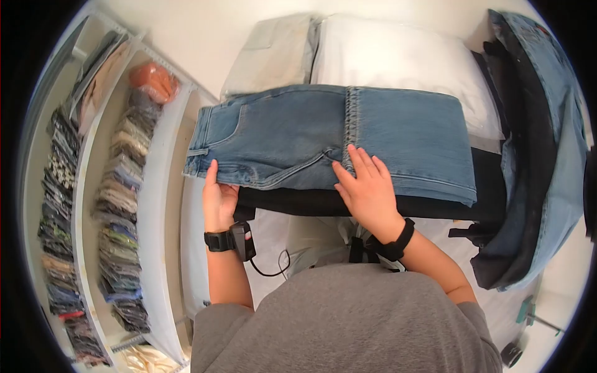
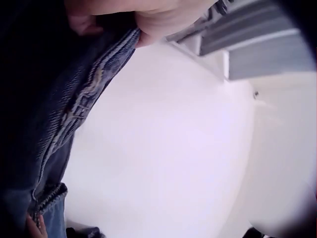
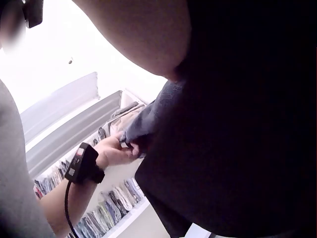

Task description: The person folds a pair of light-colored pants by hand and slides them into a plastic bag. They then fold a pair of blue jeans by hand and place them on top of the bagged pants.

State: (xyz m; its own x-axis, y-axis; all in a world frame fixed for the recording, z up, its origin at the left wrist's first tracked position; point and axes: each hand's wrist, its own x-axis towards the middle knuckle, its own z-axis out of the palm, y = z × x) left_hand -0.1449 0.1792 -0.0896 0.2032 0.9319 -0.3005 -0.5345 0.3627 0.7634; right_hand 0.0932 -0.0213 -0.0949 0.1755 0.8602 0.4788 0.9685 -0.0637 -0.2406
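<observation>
A pair of blue jeans [image 1: 292,124] lies folded, waistband at the left, with the frayed hem of the folded-back leg crossing the middle. At the waistband's near corner my left hand [image 1: 219,198] grips the denim, one digit on top and the others under the edge. The left wrist view has this hand [image 2: 163,17] close up on the seam, its fingertips partly hidden. Beside the hem my right hand [image 1: 368,191] rests on the jeans with fingers extended. In the right wrist view, dark cloth fills most of the right side.
Black fabric [image 1: 298,203] lies under the jeans. Behind them are pale folded denim [image 1: 273,53] and a white bagged garment [image 1: 398,56]. More jeans [image 1: 559,161] hang over the right side. Shelves [image 1: 155,186] on the left hold many bagged garments.
</observation>
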